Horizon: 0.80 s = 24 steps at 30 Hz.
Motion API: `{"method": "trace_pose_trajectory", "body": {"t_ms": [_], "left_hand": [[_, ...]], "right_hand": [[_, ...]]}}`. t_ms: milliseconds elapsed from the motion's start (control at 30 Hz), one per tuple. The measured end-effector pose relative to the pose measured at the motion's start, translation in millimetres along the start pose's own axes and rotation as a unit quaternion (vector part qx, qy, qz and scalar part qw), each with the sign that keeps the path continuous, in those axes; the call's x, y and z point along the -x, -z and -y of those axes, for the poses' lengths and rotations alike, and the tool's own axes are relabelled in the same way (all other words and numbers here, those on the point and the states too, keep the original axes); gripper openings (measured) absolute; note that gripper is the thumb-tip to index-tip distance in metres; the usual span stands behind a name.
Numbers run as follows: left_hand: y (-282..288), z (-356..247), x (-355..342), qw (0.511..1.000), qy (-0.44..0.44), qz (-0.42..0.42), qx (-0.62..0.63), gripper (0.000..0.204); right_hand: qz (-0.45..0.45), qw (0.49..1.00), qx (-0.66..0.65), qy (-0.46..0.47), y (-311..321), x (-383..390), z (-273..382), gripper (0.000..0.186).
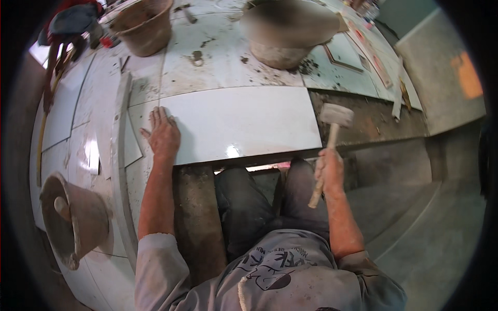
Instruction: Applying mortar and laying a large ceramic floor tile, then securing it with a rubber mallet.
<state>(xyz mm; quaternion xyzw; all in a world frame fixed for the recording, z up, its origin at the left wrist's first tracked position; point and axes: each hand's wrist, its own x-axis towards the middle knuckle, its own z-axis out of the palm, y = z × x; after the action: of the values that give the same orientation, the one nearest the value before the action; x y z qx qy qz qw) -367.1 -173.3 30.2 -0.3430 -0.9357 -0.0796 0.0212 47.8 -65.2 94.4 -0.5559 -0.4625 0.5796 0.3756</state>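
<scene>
A large white glossy tile (249,122) lies in front of me, its near edge just beyond my knees. My left hand (163,133) rests with fingers spread at the tile's left end, over the joint with the neighbouring tile. In my right hand (330,168) is a mallet (337,115), gripped by its pale wooden handle. The mallet's grey-white head is raised near the tile's right edge, and I cannot tell how far above the surface it is. To the right of the tile, a strip of rough brown mortar bed (371,116) lies exposed.
Two dirty buckets stand beyond the tile, one at far left (142,31) and one at far centre (282,36). Another bucket (75,217) lies tipped at left. A long straight bar (122,171) runs along my left. A grey wall block (441,72) rises at right.
</scene>
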Motion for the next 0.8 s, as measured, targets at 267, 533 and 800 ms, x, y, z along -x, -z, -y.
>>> {"method": "trace_pose_trajectory", "body": {"t_ms": [267, 533, 800], "left_hand": [[3.6, -8.5, 1.3, 1.000, -0.003, 0.017, -0.017, 0.052], [4.1, -1.6, -3.6, 0.998, -0.024, 0.029, -0.056, 0.053], [-0.7, -3.0, -16.5, 0.998, -0.053, -0.009, -0.042, 0.052]], "right_hand": [[-0.112, 0.928, -0.307, -0.180, 71.0, 47.0, -45.3, 0.038], [0.011, 0.907, -0.365, -0.212, 43.8, 53.8, -47.1, 0.039], [0.017, 0.914, -0.342, -0.215, 40.5, 48.0, -50.1, 0.039]]}}
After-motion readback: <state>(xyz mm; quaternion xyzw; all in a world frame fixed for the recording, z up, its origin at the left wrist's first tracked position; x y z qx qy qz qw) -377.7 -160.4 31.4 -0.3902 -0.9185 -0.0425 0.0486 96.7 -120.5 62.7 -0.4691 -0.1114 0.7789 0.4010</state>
